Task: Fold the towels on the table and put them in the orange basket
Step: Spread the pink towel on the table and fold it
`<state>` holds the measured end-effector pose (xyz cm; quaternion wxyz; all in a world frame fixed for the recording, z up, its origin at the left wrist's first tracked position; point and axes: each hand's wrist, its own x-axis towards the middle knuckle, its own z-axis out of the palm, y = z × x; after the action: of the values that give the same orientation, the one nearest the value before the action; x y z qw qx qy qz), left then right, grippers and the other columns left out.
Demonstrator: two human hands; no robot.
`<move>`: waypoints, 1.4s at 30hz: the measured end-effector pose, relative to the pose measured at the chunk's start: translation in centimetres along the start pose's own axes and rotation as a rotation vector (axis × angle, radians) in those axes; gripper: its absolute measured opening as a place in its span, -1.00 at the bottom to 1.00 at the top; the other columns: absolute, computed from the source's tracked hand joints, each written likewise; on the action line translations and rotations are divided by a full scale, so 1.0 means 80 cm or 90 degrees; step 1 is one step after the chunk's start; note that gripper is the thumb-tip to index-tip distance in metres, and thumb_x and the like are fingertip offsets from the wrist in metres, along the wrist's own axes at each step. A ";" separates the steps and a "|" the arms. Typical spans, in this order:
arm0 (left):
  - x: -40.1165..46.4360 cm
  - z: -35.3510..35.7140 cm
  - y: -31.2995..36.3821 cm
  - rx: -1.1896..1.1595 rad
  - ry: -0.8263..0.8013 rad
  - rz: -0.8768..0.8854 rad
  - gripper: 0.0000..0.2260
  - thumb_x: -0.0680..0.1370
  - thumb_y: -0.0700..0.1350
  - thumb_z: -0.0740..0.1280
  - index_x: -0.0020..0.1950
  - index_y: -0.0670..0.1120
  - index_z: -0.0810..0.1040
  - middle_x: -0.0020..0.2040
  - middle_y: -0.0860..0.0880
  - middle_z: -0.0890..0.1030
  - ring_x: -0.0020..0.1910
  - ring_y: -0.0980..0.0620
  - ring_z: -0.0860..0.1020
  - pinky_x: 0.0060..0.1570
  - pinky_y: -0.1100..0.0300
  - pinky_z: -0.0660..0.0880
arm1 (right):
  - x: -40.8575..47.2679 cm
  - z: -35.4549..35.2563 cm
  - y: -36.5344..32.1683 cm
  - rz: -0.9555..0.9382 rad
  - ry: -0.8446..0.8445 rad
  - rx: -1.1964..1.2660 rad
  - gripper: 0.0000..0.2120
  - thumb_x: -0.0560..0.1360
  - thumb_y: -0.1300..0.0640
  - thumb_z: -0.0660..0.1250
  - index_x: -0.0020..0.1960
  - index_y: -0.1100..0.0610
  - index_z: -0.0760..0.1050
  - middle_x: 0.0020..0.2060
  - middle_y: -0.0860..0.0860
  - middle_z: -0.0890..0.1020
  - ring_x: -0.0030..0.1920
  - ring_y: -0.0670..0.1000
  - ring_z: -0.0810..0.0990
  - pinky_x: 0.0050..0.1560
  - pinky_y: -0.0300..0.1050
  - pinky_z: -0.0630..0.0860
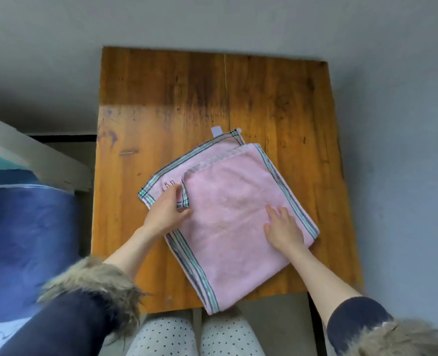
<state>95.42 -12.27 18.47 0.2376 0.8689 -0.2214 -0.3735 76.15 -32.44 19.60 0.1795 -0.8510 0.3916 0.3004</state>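
A grey wall and floor surround the worn wooden table [161, 104], with a blue-covered bed [25, 240] along its left edge. The folded pink towel [228, 222] lies skewed, overhanging the near edge. Her left hand [165, 210] pinches its folded-over corner; her right hand [283, 227] presses flat, fingers spread

Soft matt terry towel [228, 214] on glossy, stained wooden table [187, 93].

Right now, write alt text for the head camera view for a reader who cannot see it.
Seen from above, a person folds a pink towel with striped edges on a wooden table; the left hand holds a folded-over corner while the right hand presses flat on top. The towel's near end hangs over the table edge above dotted trousers; no basket is in view.
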 end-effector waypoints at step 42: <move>0.008 -0.011 0.054 -0.298 0.133 -0.003 -0.87 0.55 -0.19 0.29 -0.18 -0.06 0.55 -0.24 0.03 0.56 -0.24 0.10 0.48 -0.17 0.24 0.39 | 0.108 -0.129 0.044 0.177 -0.041 0.617 -0.95 0.47 0.28 0.35 -0.12 0.26 0.50 -0.27 0.09 0.49 -0.30 -0.03 0.39 -0.31 -0.20 0.32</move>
<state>95.57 -15.81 21.12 0.4526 0.8248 -0.1011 -0.3235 81.67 -45.08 21.49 0.5239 -0.6002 0.5900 0.1312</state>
